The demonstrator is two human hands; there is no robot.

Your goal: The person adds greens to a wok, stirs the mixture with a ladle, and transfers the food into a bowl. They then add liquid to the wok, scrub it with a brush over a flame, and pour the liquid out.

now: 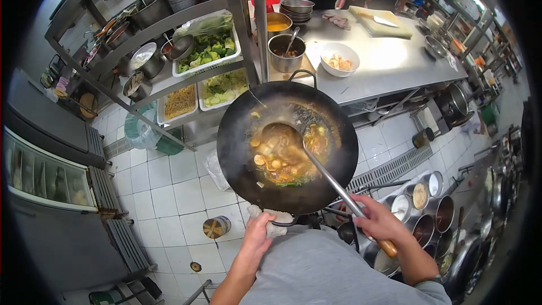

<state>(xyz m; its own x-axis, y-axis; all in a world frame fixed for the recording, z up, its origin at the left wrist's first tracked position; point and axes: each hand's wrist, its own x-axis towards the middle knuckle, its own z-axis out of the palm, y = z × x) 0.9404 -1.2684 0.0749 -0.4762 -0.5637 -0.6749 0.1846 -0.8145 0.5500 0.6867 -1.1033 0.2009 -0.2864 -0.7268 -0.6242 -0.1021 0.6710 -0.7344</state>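
A large black wok [237, 118] hangs in front of me, with steaming sauce and pieces of food in its bowl. My left hand [261, 230] is closed around the wok's near handle, with a folded white cloth [278, 227] between. In my right hand [377, 220] is the long shaft of a ladle [339, 187], gripped above its wooden end. The ladle's round head dips into the food near the middle of the wok, and liquid fills it. A second loop handle stands at the wok's far rim.
Beyond the wok, a steel counter [361, 93] bears a white bowl [340, 59] of food, a steel pot [287, 53] and a cutting board [379, 22] with a knife. Broccoli fills a tray [206, 51] on the left shelf. Several pots stand at right. Two people are behind the counter.
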